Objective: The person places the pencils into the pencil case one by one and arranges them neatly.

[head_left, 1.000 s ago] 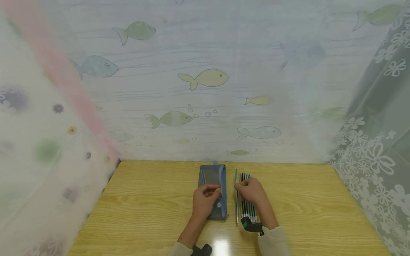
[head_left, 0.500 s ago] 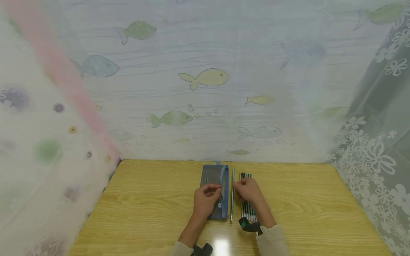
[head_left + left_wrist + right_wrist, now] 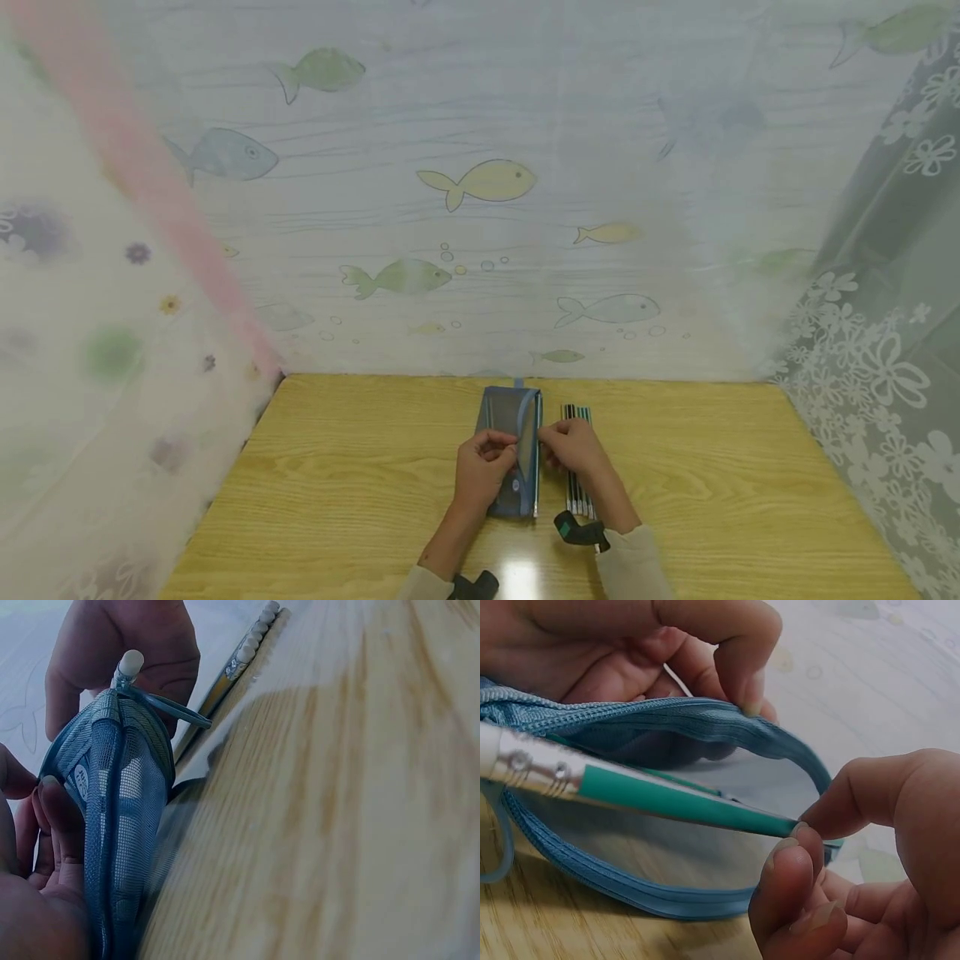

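The left hand [image 3: 480, 475] pinches the zipped edge of a blue mesh pencil case [image 3: 506, 412], its gaping mouth facing the right hand [image 3: 581, 450]. Nearer that right hand, pinched in its fingertips, a green pencil with silver ferrule and white eraser [image 3: 675, 800] lies between the hands, lengthwise along the mouth, eraser end toward the wrists.

pouch [image 3: 504, 414] on tbl [image 3: 337, 467], l of pencil row [image 3: 580, 496]; 1 pencil [image 3: 682, 800] lengthwise at pouch's r-side mouth [image 3: 682, 904].
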Demonstrator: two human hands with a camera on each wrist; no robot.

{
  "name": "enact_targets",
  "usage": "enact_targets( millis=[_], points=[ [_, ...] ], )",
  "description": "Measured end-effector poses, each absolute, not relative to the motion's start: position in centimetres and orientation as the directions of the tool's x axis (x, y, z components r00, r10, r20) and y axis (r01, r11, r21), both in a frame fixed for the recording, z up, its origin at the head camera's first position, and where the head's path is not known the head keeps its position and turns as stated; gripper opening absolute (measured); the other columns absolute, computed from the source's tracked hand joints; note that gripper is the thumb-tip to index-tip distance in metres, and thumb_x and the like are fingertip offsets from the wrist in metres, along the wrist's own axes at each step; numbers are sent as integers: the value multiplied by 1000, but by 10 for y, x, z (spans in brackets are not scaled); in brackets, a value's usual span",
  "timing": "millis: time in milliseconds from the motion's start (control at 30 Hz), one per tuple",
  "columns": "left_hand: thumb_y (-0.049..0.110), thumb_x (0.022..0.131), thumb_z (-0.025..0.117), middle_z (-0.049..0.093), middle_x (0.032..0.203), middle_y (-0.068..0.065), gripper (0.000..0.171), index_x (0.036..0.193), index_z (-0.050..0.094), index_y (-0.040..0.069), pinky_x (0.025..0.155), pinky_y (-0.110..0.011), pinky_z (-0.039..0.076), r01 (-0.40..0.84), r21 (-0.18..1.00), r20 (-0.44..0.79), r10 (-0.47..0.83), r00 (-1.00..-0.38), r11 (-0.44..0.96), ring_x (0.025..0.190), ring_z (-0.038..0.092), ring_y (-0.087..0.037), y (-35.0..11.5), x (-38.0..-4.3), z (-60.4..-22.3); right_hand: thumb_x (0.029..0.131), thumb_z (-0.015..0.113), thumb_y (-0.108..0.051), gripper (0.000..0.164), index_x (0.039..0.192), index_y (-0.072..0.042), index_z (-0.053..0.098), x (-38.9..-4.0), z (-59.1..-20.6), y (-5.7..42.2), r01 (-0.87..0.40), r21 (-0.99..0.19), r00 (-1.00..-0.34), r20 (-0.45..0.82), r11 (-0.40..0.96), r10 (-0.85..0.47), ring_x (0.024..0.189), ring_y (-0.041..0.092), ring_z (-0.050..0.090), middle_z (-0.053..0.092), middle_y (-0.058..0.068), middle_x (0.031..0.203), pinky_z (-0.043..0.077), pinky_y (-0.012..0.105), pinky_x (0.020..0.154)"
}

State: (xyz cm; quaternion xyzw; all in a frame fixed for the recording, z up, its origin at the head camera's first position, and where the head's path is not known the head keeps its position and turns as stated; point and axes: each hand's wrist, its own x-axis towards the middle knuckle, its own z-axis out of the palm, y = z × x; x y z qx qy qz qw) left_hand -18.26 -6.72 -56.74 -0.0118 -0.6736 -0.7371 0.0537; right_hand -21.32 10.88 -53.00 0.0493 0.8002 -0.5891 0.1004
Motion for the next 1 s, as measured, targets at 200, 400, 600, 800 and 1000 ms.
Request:
enact_targets(
  millis=[200, 400, 600, 800, 1000],
  points=[
    [-7, 89, 71, 73, 91, -20, 10, 99, 74, -7, 60, -22, 57, 107, 991, 102, -62, -993, -82, 66, 67, -10, -68, -183, -569, 93, 64, -14, 25, 71, -3, 70, -214, -532, 106, 195, -936, -977, -210, 292, -22, 52, 14, 56, 60, 1, 58, 41, 25, 47],
    [-6, 89, 71, 73, 91, -21, 10, 99, 74, -7, 60, -21, 57, 103, 991, 98, -62, -993, -82, 67, 67, -9, -68, -183, -570, 93, 64, -13, 22, 76, -1, 72, -216, -534, 105, 192, -939, -980, -199, 286, 5, 52, 14, 56, 60, 2, 59, 42, 25, 47],
    [-7, 90, 71, 73, 93, -27, 11, 101, 73, -8, 60, -21, 56, 107, 990, 103, -49, -993, -96, 67, 66, -9, -67, -183, -569, 94, 64, -14, 22, 79, 0, 73, -217, -533, 103, 194, -936, -980, -196, 295, 23, 52, 15, 56, 60, 2, 59, 42, 26, 47],
    [-8, 90, 72, 72, 93, -30, 12, 101, 73, -10, 60, -21, 57, 113, 986, 110, -30, -993, -120, 66, 66, -9, -67, -184, -570, 94, 64, -14, 23, 79, 1, 73, -217, -532, 101, 180, -932, -982, -187, 313, 9, 51, 15, 59, 62, 3, 61, 41, 26, 46],
    [-10, 90, 71, 72, 88, -27, 11, 101, 73, -11, 59, -22, 56, 123, 983, 123, -10, -992, -134, 64, 66, -10, -66, -184, -572, 93, 66, -16, 21, 81, -1, 73, -217, -533, 96, 186, -933, -982, -191, 307, 14, 52, 14, 61, 65, 3, 64, 41, 25, 46]
  ],
)
